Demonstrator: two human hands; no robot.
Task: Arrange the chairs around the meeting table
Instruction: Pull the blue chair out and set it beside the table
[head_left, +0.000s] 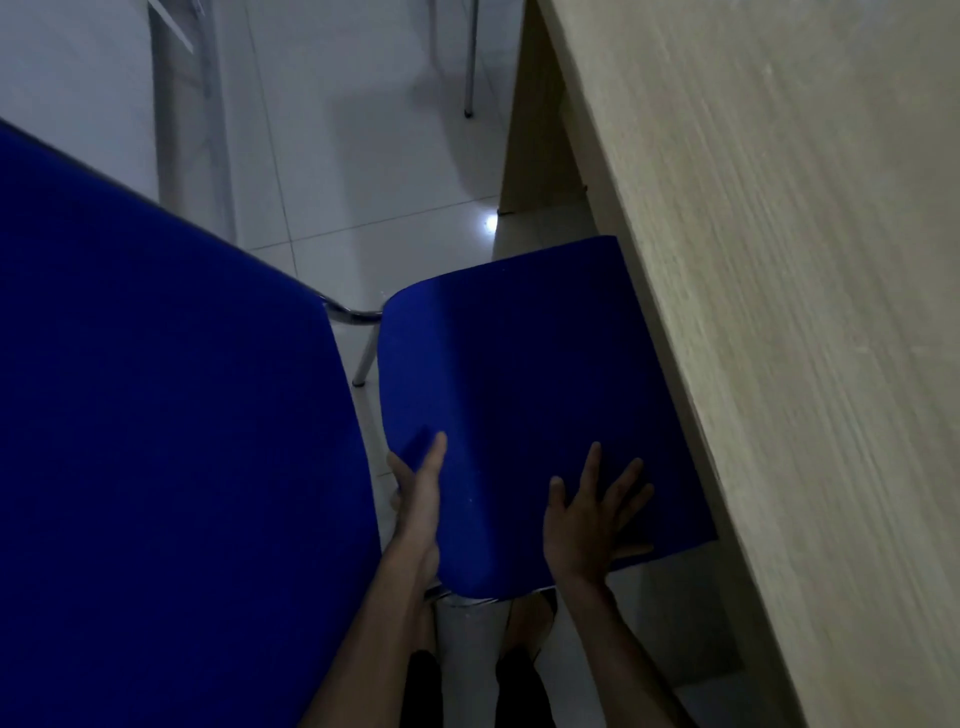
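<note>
A blue padded chair seat (514, 384) sits low in the middle, its right side tucked under the edge of the light wooden meeting table (779, 312). My left hand (418, 499) grips the seat's left rim, thumb on top and fingers curled underneath. My right hand (592, 514) lies flat on the seat's near right part with fingers spread. A larger blue padded surface of the chair (166, 415), probably its backrest, fills the left of the view, close to the camera.
The floor is pale glossy tile (337, 171). A chrome chair leg (366, 358) stands between the two blue pads. More metal legs (470, 62) and a metal frame (187, 104) rise at the top. The table's side panel (535, 130) meets the floor ahead.
</note>
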